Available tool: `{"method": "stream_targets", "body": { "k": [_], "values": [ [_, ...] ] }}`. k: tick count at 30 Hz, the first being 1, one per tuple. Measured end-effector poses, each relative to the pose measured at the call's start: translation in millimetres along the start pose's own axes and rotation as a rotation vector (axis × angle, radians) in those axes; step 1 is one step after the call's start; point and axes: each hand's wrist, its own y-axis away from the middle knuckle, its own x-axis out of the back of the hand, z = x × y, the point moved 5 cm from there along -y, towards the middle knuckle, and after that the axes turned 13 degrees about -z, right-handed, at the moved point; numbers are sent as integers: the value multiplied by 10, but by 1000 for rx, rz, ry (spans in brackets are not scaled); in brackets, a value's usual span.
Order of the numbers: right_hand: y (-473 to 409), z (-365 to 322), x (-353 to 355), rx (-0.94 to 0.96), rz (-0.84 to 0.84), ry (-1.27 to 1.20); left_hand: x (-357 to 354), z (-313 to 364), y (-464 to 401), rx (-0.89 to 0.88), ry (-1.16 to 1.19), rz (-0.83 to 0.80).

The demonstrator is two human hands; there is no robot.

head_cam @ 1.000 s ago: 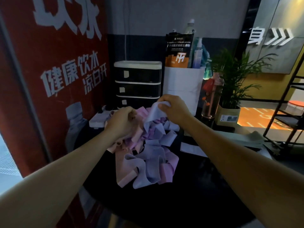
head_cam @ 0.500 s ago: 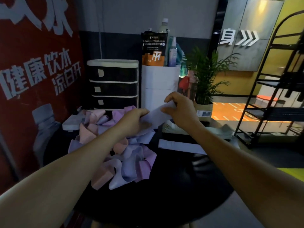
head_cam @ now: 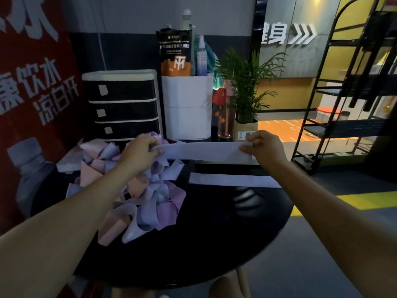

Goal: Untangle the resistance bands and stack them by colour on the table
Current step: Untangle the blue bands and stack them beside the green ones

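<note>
Table (head_cam: 214,244): dark, round.
Tangled bands (head_cam: 137,201): pink, purple and lavender heap, left side.
Flat band (head_cam: 234,180): lavender, lying right of heap.
Left hand (head_cam: 139,153): grip pinching stretched band (head_cam: 202,152).
Right hand (head_cam: 263,148): grip pinching its other end, above table.
Drawer unit (head_cam: 122,104): behind heap.
</note>
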Motion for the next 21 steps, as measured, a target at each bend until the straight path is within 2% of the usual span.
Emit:
{"method": "stream_targets", "body": {
  "k": [4, 9, 14, 21],
  "values": [
    [93, 161, 20, -8, -136, 144, -69, 101, -52, -2, 110, -11],
    [115, 416, 163, -105, -152, 177, -237, 146, -120, 6, 145, -79],
    [134, 727, 348, -216, -9, 34, -402, 220, -172, 57, 254, -31],
    [208, 1108, 575, -319, 201, -13, -615, 323, -270, 134, 374, 89]
  ]
}}
